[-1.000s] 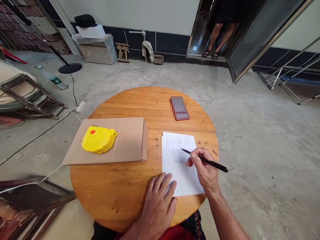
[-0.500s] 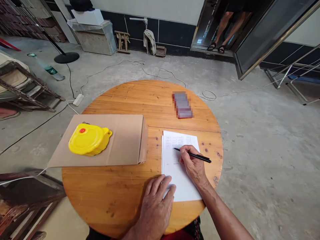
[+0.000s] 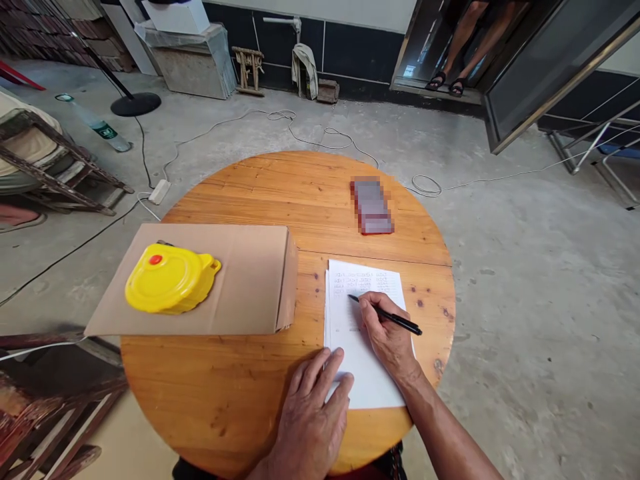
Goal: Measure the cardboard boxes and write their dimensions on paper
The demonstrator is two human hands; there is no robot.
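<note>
My right hand [image 3: 387, 332] grips a black pen [image 3: 387, 317], its tip resting on the upper part of a white sheet of paper [image 3: 357, 363] that carries a few written lines. My left hand [image 3: 310, 420] lies flat with fingers spread on the sheet's lower left corner. Both rest on a round wooden table [image 3: 240, 393]. Left of the paper lies a flat cardboard box [image 3: 250, 280] with a yellow tape measure [image 3: 167, 279] on top.
A blurred phone [image 3: 371, 205] lies at the table's far side. Cables [image 3: 320, 137] and a power strip [image 3: 159, 191] run over the concrete floor. A plastic bottle [image 3: 95, 123] lies at far left. Another person's legs [image 3: 465, 40] stand in the doorway. Wooden frames [image 3: 45, 407] lean at lower left.
My right hand moved up and left, bringing the pen tip from mid-sheet to the written lines near the top. The view tilted slightly downward. My left hand stayed on the paper.
</note>
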